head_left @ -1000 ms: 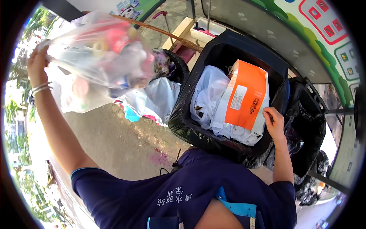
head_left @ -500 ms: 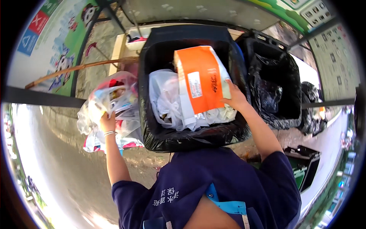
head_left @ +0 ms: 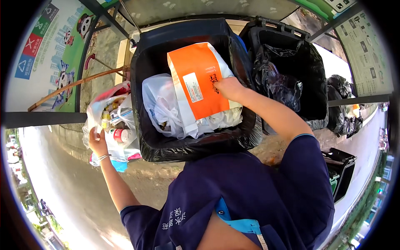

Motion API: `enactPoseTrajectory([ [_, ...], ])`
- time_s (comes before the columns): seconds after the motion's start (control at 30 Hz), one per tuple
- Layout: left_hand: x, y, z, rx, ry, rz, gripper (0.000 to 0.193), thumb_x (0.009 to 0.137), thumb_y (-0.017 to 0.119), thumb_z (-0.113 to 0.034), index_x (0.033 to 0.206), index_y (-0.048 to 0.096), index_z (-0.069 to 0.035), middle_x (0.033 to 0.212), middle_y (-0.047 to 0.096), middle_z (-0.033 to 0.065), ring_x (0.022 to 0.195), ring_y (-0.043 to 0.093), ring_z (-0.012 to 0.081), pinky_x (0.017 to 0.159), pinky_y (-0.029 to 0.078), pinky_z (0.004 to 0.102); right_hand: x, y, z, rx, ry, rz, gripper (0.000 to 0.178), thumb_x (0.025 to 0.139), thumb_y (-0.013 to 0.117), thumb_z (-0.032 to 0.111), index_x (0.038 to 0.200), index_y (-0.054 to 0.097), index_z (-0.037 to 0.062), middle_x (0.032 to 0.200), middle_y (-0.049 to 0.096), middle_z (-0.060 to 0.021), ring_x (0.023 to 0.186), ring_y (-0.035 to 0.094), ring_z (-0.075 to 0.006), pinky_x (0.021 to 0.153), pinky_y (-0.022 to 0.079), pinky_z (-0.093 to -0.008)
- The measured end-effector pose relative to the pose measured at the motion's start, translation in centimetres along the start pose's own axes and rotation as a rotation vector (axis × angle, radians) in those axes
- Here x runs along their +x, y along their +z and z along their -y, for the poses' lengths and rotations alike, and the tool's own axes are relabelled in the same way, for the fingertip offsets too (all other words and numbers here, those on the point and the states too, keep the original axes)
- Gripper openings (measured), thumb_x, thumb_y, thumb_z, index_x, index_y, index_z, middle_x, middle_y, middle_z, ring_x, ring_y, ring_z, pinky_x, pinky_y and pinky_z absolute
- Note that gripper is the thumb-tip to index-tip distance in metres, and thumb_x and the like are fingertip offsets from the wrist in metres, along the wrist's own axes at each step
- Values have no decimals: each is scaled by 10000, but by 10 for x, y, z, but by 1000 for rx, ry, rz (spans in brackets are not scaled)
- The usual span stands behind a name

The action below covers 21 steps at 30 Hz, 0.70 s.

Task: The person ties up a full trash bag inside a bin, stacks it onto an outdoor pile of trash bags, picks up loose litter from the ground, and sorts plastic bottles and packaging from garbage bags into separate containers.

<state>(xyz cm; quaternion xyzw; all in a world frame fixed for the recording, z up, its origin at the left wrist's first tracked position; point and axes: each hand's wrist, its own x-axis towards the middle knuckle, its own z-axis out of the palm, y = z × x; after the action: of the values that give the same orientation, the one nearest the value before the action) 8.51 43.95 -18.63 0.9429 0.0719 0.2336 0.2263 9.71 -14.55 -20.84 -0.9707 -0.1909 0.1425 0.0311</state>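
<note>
A large flat package [head_left: 193, 66], orange and white with a pale label, leans in the bin lined with black plastic [head_left: 191, 152] in front of me. My right hand [head_left: 231, 88] is closed at its right side, with the thumb side over the orange face and some fingers hidden. Beside and under the package lie whitish knotted plastic bags [head_left: 160, 100]. To the left of the bin, my left hand [head_left: 98, 144] pinches the edge of a clear plastic bag [head_left: 92, 121]. Inside that bag show a bottle with a red label [head_left: 120, 135] and small yellow containers [head_left: 106, 118].
A second lined bin [head_left: 312, 118] stands open on the right, with black bags [head_left: 343, 112] beyond it. A thin wooden stick [head_left: 79, 77] juts out at the left. Metal bars [head_left: 46, 119] and printed boards [head_left: 39, 66] frame the area. A dark green-and-black container [head_left: 341, 175] stands lower right.
My right hand has moved from the package's outer edge in over its orange face. My left hand has drawn the clear bag's edge left and down, exposing its contents. The view has shifted.
</note>
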Motion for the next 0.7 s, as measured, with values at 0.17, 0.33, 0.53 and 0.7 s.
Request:
enactPoseTrajectory([
  [0.17,-4,-15,-4,125,142,-60,455,749,757,-175,1168,610,-75,1000,642,105,952,593,293,864,455,418,-42,0,22,-89,-216,96,299,817,591,172,1106,612,96,1081,610,-121,1018,605,-294,773,520,-484],
  [0.33,-6,-6,-58,171,164,-135,436,763,737,-170,1162,602,-56,1093,635,124,1050,569,331,929,432,424,-23,40,19,-487,-193,128,261,754,630,172,979,673,47,1000,635,-131,957,614,-315,726,520,-453],
  [0.53,-86,43,-235,-408,173,341,721,700,834,-203,1292,474,-5,1250,552,174,1157,537,297,956,442,389,-28,-31,-36,208,-34,-372,100,759,586,134,810,629,59,831,635,-138,775,633,-349,652,510,-409],
  [0.7,-122,88,-305,-276,332,402,938,622,866,-340,1351,388,5,1375,388,306,1270,401,457,1044,369,452,-47,-84,-32,489,-68,-607,109,760,615,108,803,579,16,775,597,-127,691,603,-324,623,468,-387],
])
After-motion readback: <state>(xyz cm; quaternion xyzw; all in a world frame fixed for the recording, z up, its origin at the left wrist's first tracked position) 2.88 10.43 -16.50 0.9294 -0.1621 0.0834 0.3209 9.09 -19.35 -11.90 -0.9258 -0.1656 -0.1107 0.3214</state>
